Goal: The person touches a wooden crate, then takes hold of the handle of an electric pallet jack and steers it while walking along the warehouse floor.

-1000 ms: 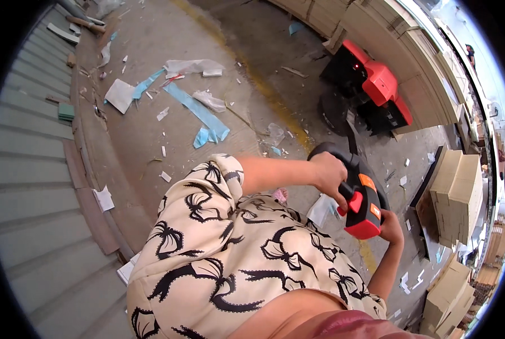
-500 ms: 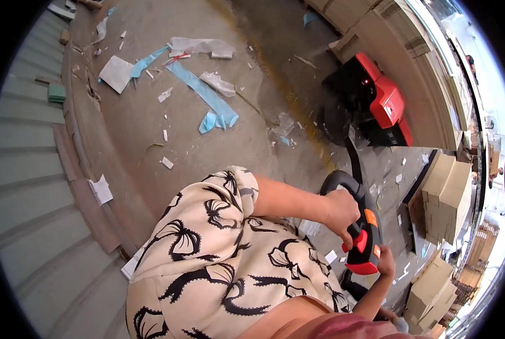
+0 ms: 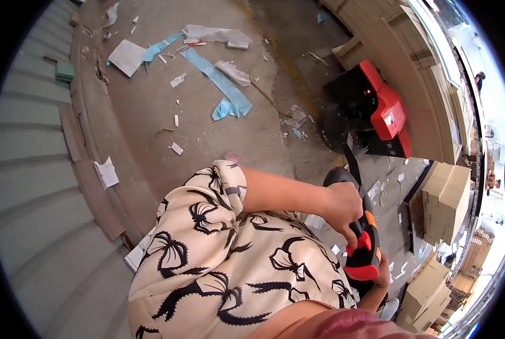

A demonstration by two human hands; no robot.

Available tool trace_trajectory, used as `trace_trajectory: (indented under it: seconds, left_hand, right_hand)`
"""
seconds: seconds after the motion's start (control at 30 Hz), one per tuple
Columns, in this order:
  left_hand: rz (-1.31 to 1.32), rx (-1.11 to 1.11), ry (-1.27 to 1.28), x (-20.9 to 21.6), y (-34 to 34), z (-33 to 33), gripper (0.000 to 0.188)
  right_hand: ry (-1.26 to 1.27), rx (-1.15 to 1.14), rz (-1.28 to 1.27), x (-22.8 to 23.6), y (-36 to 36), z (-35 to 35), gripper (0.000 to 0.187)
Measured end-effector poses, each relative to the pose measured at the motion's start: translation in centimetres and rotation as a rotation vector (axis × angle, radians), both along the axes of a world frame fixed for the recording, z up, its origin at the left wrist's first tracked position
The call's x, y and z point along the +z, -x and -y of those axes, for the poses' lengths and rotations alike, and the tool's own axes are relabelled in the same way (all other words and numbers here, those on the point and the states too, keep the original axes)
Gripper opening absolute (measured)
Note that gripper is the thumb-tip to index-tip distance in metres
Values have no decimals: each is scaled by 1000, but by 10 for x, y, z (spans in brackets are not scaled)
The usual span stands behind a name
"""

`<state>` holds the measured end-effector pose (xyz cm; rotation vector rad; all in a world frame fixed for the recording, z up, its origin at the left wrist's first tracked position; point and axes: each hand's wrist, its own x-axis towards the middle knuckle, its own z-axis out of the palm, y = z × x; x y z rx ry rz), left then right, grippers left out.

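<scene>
My left hand is closed round the upper part of the black, red and orange control handle, with a finger bent down toward its red button. At the handle's lower end, my right hand curls against the side; its fingertips are partly hidden behind the handle. A dark tiller arm joins this handle to a red and black electric pallet truck. The truck stands ahead to the right, close to a tall stack of cardboard.
Blue plastic film, white sheeting and paper scraps litter the concrete floor. Along the left runs a green-grey corrugated wall. Cardboard boxes sit at right, below the tall cardboard stack. More boxes lie nearer at lower right.
The floor litter has shifted slightly right and up in view. The handle has tilted a little, and my right hand sits slightly lower. Both hands stay on the handle.
</scene>
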<state>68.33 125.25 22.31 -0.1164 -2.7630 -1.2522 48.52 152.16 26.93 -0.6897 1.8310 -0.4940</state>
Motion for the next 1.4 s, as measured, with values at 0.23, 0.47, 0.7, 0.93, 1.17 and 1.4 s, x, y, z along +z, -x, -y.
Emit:
trace_trajectory:
  seconds: [0.23,0.47,0.7,0.93,1.17,1.4]
  left_hand:
    - [-44,-64,-37,0,-2,41,71]
    - [-67,-216,-78,-7,-8,42,63]
    - [-96,-249,-116,-8,-24,89,59]
    - [-16,-235,-68,-7,-35,151,67]
    - [3,-212,-19,1,-39,177,76]
    - [120,-108,29,15,-32,123,88]
  right_hand:
    - [-114,-155,-123,4,-50,73,44]
    - [-203,-154,-262,12,-114,136,42]
    - [-204,-193,-280,19,-136,152,41]
    - [-144,-217,-260,12,-147,149,40]
    - [-110,-229,-259,4,-151,150,38]
    - [-114,-256,-271,1,-161,155,37]
